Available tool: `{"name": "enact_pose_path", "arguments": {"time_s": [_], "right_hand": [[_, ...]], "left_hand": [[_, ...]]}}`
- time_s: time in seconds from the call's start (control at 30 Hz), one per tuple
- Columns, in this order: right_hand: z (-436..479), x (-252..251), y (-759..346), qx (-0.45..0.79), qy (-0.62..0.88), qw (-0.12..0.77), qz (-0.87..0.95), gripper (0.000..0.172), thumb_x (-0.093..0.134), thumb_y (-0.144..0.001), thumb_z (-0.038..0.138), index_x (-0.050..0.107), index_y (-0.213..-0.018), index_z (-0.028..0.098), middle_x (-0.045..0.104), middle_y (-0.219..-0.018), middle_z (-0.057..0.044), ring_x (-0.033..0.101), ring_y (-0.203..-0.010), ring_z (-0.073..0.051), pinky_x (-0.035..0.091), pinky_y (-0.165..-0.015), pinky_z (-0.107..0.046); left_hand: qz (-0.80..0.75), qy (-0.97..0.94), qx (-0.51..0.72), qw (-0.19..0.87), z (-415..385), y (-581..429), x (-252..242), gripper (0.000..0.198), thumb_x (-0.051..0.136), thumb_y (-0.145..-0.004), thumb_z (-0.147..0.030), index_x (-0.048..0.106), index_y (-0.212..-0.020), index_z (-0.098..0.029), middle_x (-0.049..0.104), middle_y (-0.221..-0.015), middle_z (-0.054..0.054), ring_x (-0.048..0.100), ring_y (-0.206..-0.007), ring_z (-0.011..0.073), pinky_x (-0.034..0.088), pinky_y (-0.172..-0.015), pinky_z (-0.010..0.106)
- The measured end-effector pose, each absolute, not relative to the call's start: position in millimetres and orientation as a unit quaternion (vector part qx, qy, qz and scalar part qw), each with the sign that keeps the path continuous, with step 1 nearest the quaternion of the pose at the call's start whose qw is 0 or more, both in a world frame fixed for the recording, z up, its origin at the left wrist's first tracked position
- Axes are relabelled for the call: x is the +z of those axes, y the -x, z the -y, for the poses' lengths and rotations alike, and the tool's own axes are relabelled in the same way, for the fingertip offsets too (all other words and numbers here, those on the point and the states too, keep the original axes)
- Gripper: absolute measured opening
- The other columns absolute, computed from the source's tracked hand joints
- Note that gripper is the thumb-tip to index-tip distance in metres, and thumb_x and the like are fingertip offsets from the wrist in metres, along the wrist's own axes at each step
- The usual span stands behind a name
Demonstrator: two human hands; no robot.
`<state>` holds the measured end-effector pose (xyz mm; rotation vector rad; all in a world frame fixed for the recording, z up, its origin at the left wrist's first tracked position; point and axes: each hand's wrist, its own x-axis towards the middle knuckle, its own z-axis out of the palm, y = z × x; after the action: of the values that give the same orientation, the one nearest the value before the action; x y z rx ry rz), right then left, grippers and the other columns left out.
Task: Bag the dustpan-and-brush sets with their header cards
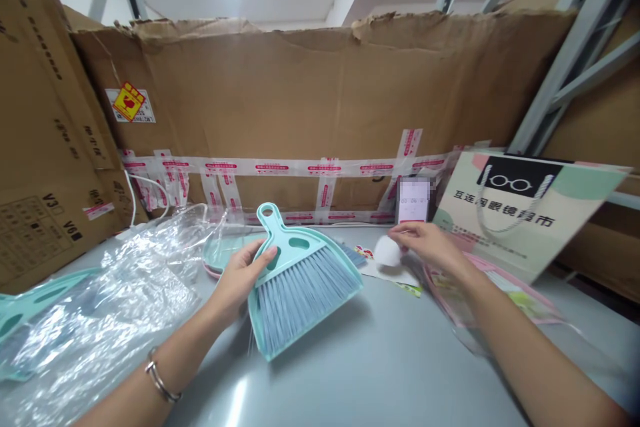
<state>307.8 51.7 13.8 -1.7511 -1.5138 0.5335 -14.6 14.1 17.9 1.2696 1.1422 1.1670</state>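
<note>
My left hand (240, 277) grips a small mint-green dustpan with a grey-bristled brush (295, 280) nested in it, tilted up off the grey table (380, 360). My right hand (425, 243) reaches to the right of it, fingers pinched on a small white round object (387, 251) that rests over some printed paper (395, 277). A metal bracelet sits on my left wrist.
Crumpled clear plastic bags (115, 293) lie at the left, with another mint dustpan (30, 300) beneath. A taped cardboard wall (310, 120) stands behind. A paper bag with a glasses logo (525, 207) leans at the right. A pink-rimmed mint dish (225, 250) lies behind my left hand.
</note>
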Motion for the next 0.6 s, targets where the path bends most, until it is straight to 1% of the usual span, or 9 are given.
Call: {"name": "enact_pose_path", "arguments": {"time_s": [0.1, 0.17, 0.2, 0.27, 0.33, 0.37, 0.4, 0.5, 0.6], "right_hand": [[-38.2, 35.9, -297.4, 0.328, 0.628, 0.412, 0.573, 0.026, 0.055, -0.072, 0.034, 0.067, -0.087, 0.016, 0.071, -0.086, -0.008, 0.064, -0.086, -0.021, 0.048, -0.076, -0.03], [-32.5, 43.3, -292.1, 0.38, 0.583, 0.445, 0.564, 0.028, 0.06, -0.069, 0.035, 0.067, -0.09, 0.018, 0.068, -0.099, -0.009, 0.062, -0.094, -0.021, 0.047, -0.08, -0.03], [-31.1, 44.6, -290.3, 0.386, 0.575, 0.461, 0.554, 0.028, 0.062, -0.066, 0.036, 0.067, -0.087, 0.018, 0.068, -0.099, -0.009, 0.063, -0.092, -0.021, 0.048, -0.078, -0.03], [-30.5, 44.3, -287.9, 0.369, 0.582, 0.49, 0.533, 0.03, 0.066, -0.062, 0.042, 0.067, -0.078, 0.017, 0.07, -0.085, -0.009, 0.064, -0.075, -0.019, 0.048, -0.066, -0.029], [-31.2, 42.4, -285.6, 0.344, 0.589, 0.509, 0.526, 0.037, 0.065, -0.06, 0.05, 0.066, -0.071, 0.015, 0.066, -0.066, -0.006, 0.057, -0.055, -0.014, 0.042, -0.052, -0.027], [-31.5, 41.5, -284.0, 0.336, 0.589, 0.51, 0.53, 0.04, 0.065, -0.059, 0.053, 0.066, -0.071, 0.015, 0.063, -0.06, -0.004, 0.052, -0.051, -0.012, 0.039, -0.049, -0.026], [-31.7, 40.9, -282.0, 0.328, 0.588, 0.51, 0.535, 0.041, 0.066, -0.057, 0.054, 0.066, -0.071, 0.015, 0.062, -0.059, -0.002, 0.05, -0.051, -0.011, 0.037, -0.048, -0.025], [-30.5, 40.7, -273.6, 0.295, 0.585, 0.529, 0.54, 0.04, 0.069, -0.052, 0.054, 0.065, -0.069, 0.017, 0.063, -0.07, -0.002, 0.052, -0.063, -0.013, 0.039, -0.056, -0.025], [-24.2, 42.7, -265.1, 0.293, 0.543, 0.571, 0.541, 0.038, 0.068, -0.054, 0.055, 0.06, -0.066, 0.02, 0.06, -0.067, 0.0, 0.052, -0.063, -0.013, 0.04, -0.056, -0.024]], "left_hand": [[-0.475, -0.523, 0.487, 0.513, -13.6, 14.2, 19.7, 0.045, 0.065, -0.068, -0.045, 0.062, -0.105, -0.02, 0.067, -0.097, 0.005, 0.06, -0.083, 0.0194, 0.044, -0.068, 0.026], [-0.479, -0.521, 0.49, 0.509, -13.7, 14.4, 20.3, 0.043, 0.064, -0.068, -0.045, 0.062, -0.103, -0.02, 0.066, -0.1, 0.005, 0.06, -0.084, 0.0194, 0.044, -0.069, 0.026], [-0.482, -0.518, 0.491, 0.508, -13.7, 14.5, 20.4, 0.042, 0.065, -0.068, -0.045, 0.063, -0.102, -0.02, 0.066, -0.101, 0.005, 0.06, -0.084, 0.0193, 0.044, -0.068, 0.025], [-0.486, -0.503, 0.491, 0.52, -13.4, 14.3, 20.8, 0.042, 0.066, -0.067, -0.045, 0.063, -0.101, -0.019, 0.067, -0.099, 0.005, 0.06, -0.081, 0.019, 0.044, -0.067, 0.025], [-0.482, -0.482, 0.482, 0.551, -12.5, 13.7, 21.0, 0.042, 0.067, -0.067, -0.042, 0.063, -0.101, -0.019, 0.068, -0.094, 0.005, 0.061, -0.077, 0.0181, 0.045, -0.066, 0.025], [-0.477, -0.47, 0.475, 0.571, -11.9, 13.3, 21.1, 0.041, 0.068, -0.066, -0.04, 0.063, -0.102, -0.019, 0.068, -0.092, 0.005, 0.061, -0.076, 0.0177, 0.045, -0.066, 0.026], [-0.468, -0.459, 0.468, 0.592, -11.2, 12.9, 21.0, 0.041, 0.069, -0.066, -0.037, 0.063, -0.102, -0.019, 0.068, -0.091, 0.005, 0.062, -0.076, 0.0173, 0.045, -0.066, 0.026], [-0.43, -0.437, 0.453, 0.647, -9.6, 12.1, 19.6, 0.042, 0.071, -0.066, -0.031, 0.062, -0.106, -0.022, 0.068, -0.095, 0.005, 0.063, -0.078, 0.0171, 0.047, -0.069, 0.026], [-0.414, -0.413, 0.45, 0.675, -9.5, 11.5, 17.2, 0.03, 0.071, -0.066, -0.03, 0.066, -0.094, -0.019, 0.069, -0.091, 0.006, 0.063, -0.075, 0.0172, 0.048, -0.068, 0.026]]}}
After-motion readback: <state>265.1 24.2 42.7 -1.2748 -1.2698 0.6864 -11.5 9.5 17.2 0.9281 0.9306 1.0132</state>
